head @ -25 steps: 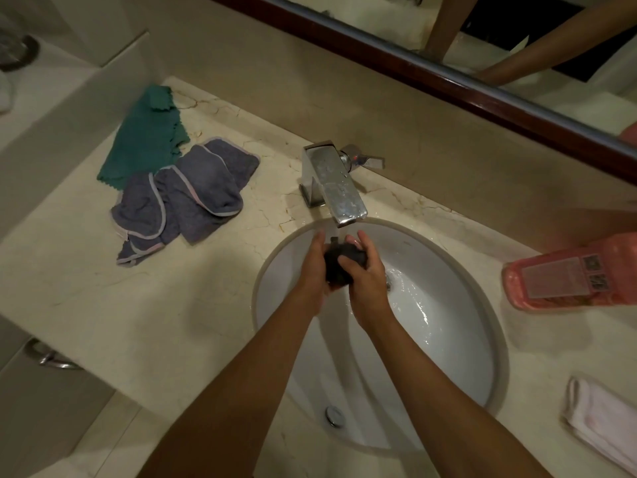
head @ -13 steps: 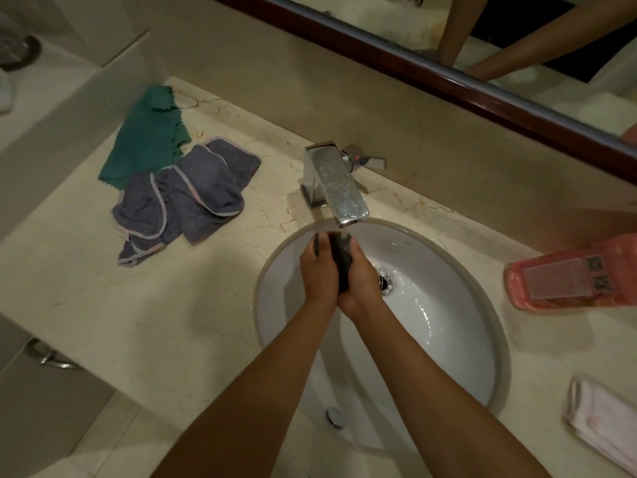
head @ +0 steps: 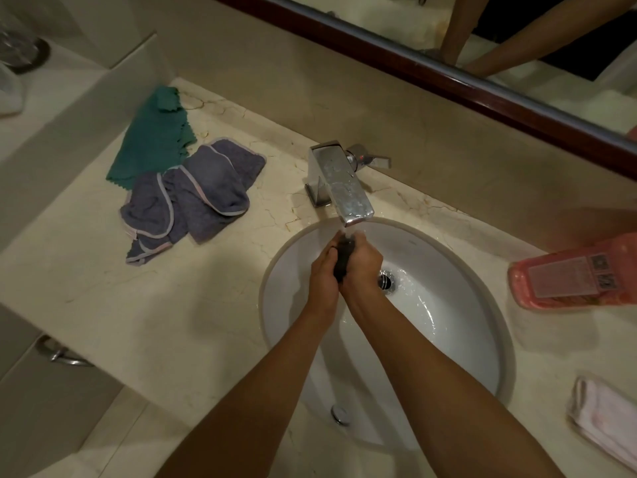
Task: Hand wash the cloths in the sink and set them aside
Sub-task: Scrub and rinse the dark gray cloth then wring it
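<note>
Both hands had drawn tighter together since a second ago, from kneading a bunched lump to squeezing it thin. From the head view, the left hand [head: 324, 274] and right hand [head: 362, 267] pressed palm to palm, fingers curled around the small dark wet cloth [head: 343, 260], directly beneath the square chrome faucet [head: 339, 182] over the white oval sink [head: 448, 357]. Running water striking the knuckles risked splashing the cream marble counter [head: 138, 322] and soaking the grey towels with pale trim [head: 193, 194] nearby.

Dark cloth [head: 343, 262] bunched under faucet [head: 344, 188]
</note>
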`<state>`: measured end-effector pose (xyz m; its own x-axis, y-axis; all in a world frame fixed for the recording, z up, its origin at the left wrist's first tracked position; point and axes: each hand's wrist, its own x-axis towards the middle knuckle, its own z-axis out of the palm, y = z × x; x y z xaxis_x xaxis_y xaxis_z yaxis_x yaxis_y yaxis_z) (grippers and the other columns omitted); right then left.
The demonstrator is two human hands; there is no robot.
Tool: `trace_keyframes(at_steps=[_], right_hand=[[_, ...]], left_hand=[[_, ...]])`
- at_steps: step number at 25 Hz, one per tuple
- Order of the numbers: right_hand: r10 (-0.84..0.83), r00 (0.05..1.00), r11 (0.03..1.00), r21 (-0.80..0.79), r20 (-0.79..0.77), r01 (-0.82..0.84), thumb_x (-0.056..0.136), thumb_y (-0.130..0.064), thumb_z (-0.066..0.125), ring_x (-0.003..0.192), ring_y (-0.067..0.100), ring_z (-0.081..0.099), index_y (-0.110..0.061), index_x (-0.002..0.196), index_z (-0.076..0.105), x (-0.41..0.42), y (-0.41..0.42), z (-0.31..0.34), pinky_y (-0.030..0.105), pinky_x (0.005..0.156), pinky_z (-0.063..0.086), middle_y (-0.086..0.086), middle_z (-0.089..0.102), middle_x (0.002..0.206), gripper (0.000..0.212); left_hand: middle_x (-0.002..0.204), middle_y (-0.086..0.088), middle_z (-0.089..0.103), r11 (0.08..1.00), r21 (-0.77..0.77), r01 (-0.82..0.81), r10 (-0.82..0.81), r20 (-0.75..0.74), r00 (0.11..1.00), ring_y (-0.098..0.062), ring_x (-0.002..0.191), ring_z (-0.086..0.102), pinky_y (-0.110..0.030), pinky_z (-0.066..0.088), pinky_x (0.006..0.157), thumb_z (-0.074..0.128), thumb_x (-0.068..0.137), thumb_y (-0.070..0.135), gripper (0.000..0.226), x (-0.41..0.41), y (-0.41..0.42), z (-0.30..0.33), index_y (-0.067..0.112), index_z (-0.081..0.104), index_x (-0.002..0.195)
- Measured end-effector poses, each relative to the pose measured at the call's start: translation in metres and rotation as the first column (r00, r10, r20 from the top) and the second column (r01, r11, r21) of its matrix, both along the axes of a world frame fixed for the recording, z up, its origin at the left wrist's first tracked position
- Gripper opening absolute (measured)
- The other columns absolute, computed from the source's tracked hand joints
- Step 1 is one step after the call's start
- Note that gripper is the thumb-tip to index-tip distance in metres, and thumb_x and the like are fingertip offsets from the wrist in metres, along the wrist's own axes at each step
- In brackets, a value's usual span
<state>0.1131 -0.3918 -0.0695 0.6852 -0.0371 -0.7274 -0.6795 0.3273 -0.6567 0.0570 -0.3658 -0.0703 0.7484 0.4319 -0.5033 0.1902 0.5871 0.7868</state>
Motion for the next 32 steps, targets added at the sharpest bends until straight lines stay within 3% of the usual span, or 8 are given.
trace_keyframes(at_steps=[5,9,12,15,21,24,27,32], right_hand=[[0.079,0.996,0.988,0.136,-0.040,-0.073,0.100,-0.039,0.054,0.090,0.025,0.070,-0.016,0.103,0.068,0.001,-0.016,0.000,0.035,0.064,0.057,0.010,0.071,0.099,0.028],[0.280,0.946,0.960,-0.075,0.165,-0.271,0.101,-0.028,0.056,0.107,0.029,0.063,-0.026,0.106,0.064,0.000,-0.028,0.003,0.035,0.067,0.059,0.011,0.064,0.117,0.010],[0.399,0.903,0.909,-0.200,0.158,-0.367,0.094,-0.029,0.067,0.107,0.024,0.063,-0.021,0.117,0.059,0.003,-0.038,0.003,0.040,0.081,0.062,0.010,0.062,0.119,0.025],[0.440,0.895,0.889,-0.172,0.074,-0.424,0.091,-0.030,0.073,0.107,0.026,0.066,-0.012,0.127,0.053,0.007,-0.047,0.002,0.033,0.072,0.063,0.013,0.062,0.120,0.045],[0.392,0.916,0.870,-0.290,-0.082,-0.398,0.098,-0.038,0.058,0.086,0.024,0.068,-0.015,0.090,0.067,0.021,-0.054,0.002,0.032,0.071,0.054,0.007,0.071,0.085,0.026],[0.254,0.960,0.967,0.040,-0.119,-0.251,0.100,-0.045,0.052,0.075,0.021,0.074,-0.014,0.088,0.071,0.021,-0.055,0.007,0.031,0.065,0.057,0.005,0.075,0.079,0.038],[0.171,0.972,0.964,0.232,-0.160,-0.131,0.092,-0.062,0.055,0.089,0.025,0.074,-0.017,0.091,0.076,0.017,-0.052,0.007,0.042,0.083,0.060,0.008,0.076,0.096,0.050],[0.271,0.962,0.962,-0.017,0.024,-0.271,0.096,-0.042,0.063,0.093,0.023,0.073,-0.023,0.097,0.070,-0.005,-0.025,0.000,0.040,0.081,0.060,0.007,0.075,0.101,0.021]], left_hand=[[0.104,-0.001,0.071,0.996,-0.046,0.082,-0.092,-0.265,0.960,-0.015,0.094,0.067,-0.035,0.057,0.072,0.037,0.105,0.030,0.031,0.003,0.008,0.010,0.023,0.066,0.114],[0.086,-0.003,0.071,0.912,0.284,0.296,-0.186,-0.357,0.915,-0.020,0.069,0.069,-0.025,0.055,0.056,0.041,0.106,0.044,0.037,0.006,0.018,0.006,0.018,0.068,0.107],[0.102,-0.003,0.070,0.916,0.366,0.165,-0.090,-0.212,0.973,-0.016,0.090,0.067,-0.023,0.057,0.079,0.046,0.106,0.018,0.026,0.005,0.025,-0.003,0.019,0.067,0.122],[0.127,-0.008,0.063,0.943,0.294,0.153,-0.128,-0.102,0.987,-0.019,0.116,0.062,-0.034,0.054,0.100,0.042,0.106,0.009,0.037,0.001,0.029,-0.009,0.014,0.056,0.140],[0.111,-0.013,0.068,0.992,0.063,-0.107,0.120,-0.258,0.959,-0.020,0.096,0.066,-0.030,0.059,0.071,0.049,0.103,0.018,0.030,0.005,0.032,-0.005,0.007,0.066,0.124],[0.104,-0.013,0.071,1.000,-0.029,0.005,-0.012,-0.270,0.963,-0.024,0.096,0.069,-0.033,0.059,0.068,0.062,0.096,0.036,0.033,0.009,0.028,-0.004,0.006,0.069,0.108],[0.096,-0.008,0.071,0.997,0.002,0.078,-0.075,-0.222,0.972,-0.022,0.090,0.069,-0.033,0.058,0.070,0.070,0.092,0.038,0.024,0.015,0.018,-0.005,0.014,0.067,0.095],[0.078,-0.007,0.074,0.980,0.197,-0.034,0.100,-0.336,0.936,-0.021,0.074,0.071,-0.034,0.059,0.069,0.056,0.102,0.035,0.035,0.032,0.003,-0.009,0.012,0.073,0.082]])
